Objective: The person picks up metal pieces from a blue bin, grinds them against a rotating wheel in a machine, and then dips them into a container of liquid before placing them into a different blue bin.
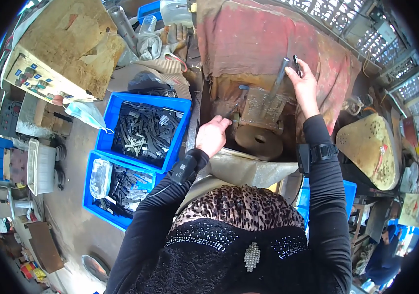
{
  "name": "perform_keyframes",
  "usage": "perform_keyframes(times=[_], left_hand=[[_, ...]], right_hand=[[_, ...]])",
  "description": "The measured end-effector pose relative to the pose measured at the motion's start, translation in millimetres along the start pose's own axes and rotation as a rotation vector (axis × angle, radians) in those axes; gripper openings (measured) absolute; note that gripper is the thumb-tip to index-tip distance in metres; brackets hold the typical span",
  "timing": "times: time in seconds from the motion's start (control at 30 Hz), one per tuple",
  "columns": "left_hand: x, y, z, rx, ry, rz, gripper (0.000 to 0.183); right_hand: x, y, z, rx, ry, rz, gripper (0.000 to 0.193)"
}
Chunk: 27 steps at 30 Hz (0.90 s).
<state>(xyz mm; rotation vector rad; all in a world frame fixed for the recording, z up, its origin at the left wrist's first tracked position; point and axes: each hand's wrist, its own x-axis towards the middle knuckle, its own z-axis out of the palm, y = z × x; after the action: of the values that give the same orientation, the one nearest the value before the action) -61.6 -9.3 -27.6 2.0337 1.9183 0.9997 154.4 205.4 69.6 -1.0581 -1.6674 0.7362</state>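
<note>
My right hand (304, 87) is raised at the right of the machine, its thumb and fingers pinching a small dark piece (296, 62). Just left of these fingers, a grey metal rod (279, 78) slants up from a worn metal block (263, 107). Lower and to the left, my left hand (213, 135) is closed, fingertips together, close to the block's left side; whatever sits between them is too small to name. In front of the block lies a brown round disc with a centre hole (257, 140). A stained red cloth (253, 36) drapes behind.
On my left, a blue bin (188, 115) holds many dark strip-like pieces, and a second blue bin (88, 183) in front holds similar ones beside a clear container. A control box (48, 81) with knobs stands at far left. A speckled, rounded triangular board (369, 147) is at right.
</note>
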Motion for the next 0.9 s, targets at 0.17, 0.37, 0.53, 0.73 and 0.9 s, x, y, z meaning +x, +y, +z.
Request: perform_keyframes(times=[0.17, 0.37, 0.53, 0.73, 0.9], left_hand=[[0, 1, -2, 0.003, 0.001, 0.001, 0.026], [1, 1, -2, 0.008, -0.025, 0.003, 0.026], [1, -1, -2, -0.011, -0.036, 0.026, 0.027], [1, 1, -3, -0.009, -0.078, 0.001, 0.028], [2, 1, -3, -0.022, -0.082, 0.008, 0.028]], right_hand=[[15, -8, 14, 0.031, 0.013, 0.004, 0.045], [23, -13, 16, -0.165, -0.004, -0.013, 0.037], [26, -13, 17, -0.384, 0.003, -0.058, 0.03], [26, -12, 18, -0.457, 0.02, -0.118, 0.028], [26, -15, 18, -0.45, 0.017, -0.142, 0.027]])
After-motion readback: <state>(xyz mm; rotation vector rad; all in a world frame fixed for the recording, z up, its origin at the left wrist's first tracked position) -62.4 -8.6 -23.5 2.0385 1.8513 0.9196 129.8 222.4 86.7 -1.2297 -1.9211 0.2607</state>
